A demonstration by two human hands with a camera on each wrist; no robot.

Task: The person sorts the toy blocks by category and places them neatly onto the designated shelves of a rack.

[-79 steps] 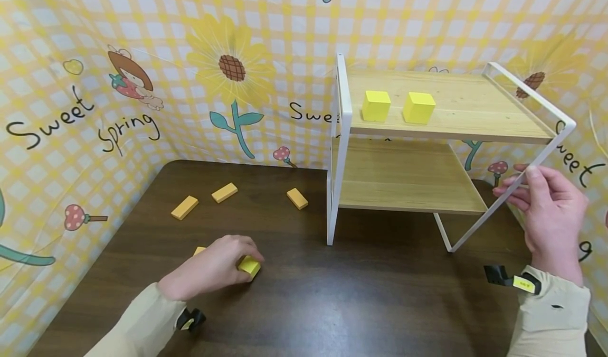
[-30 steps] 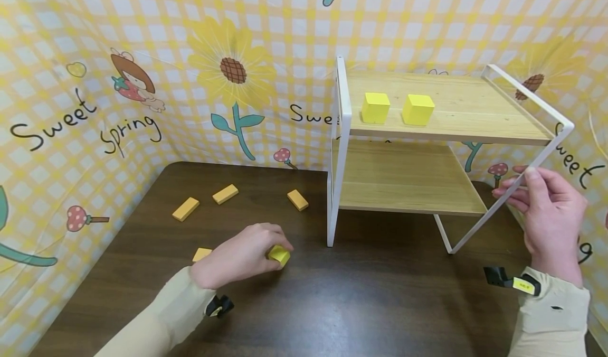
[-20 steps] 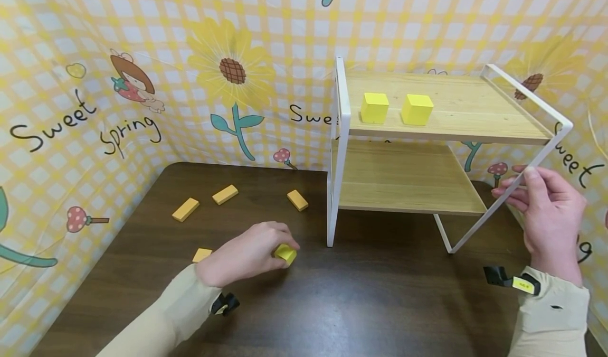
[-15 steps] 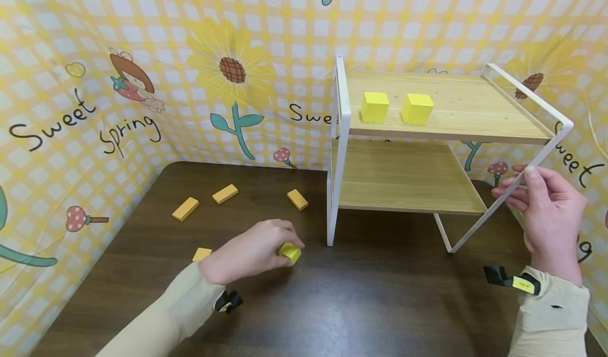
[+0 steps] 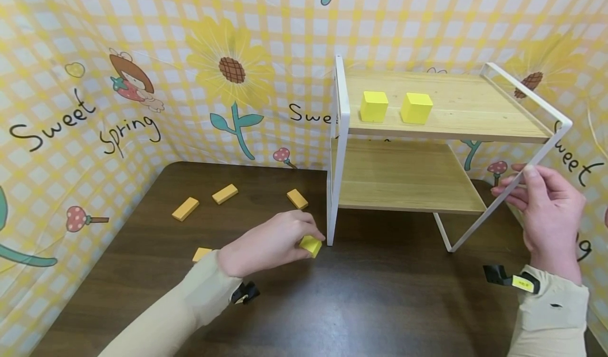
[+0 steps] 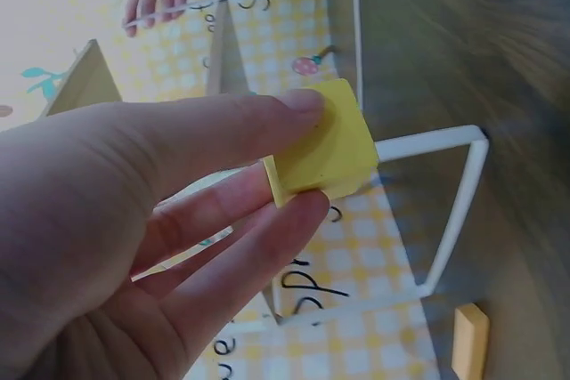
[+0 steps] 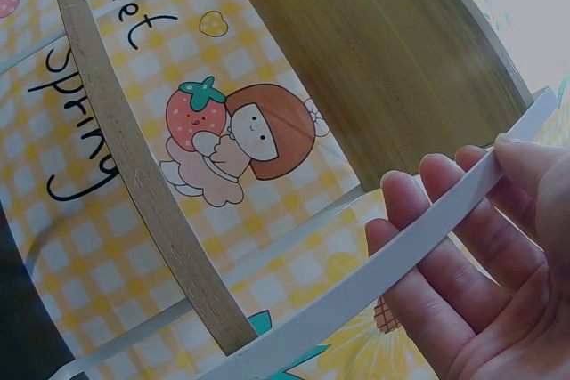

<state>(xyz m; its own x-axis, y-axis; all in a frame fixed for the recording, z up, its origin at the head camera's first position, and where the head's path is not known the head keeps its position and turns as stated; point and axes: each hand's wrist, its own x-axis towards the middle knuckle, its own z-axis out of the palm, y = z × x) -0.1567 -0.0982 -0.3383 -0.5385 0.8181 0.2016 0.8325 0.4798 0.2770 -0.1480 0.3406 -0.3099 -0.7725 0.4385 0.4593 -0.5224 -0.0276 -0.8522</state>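
My left hand pinches a yellow cube between thumb and fingers, close to the front left leg of a two-tier shelf. In the left wrist view the thumb lies across one face of the cube, with fingertips underneath. My right hand holds the white metal frame bar on the shelf's right side, thumb on the near side and fingers behind it. On the top wooden board, toward its left front, sit two more yellow cubes, a left one and a right one, slightly apart.
Several orange-tan wooden blocks lie on the dark table: two at back left, one near the shelf, and one partly behind the left sleeve. A checked cloth hangs behind and at the sides.
My left hand has carried the yellow cube rightward and away from me, from the table's left part to beside the shelf's left leg. The right hand stays on the frame.
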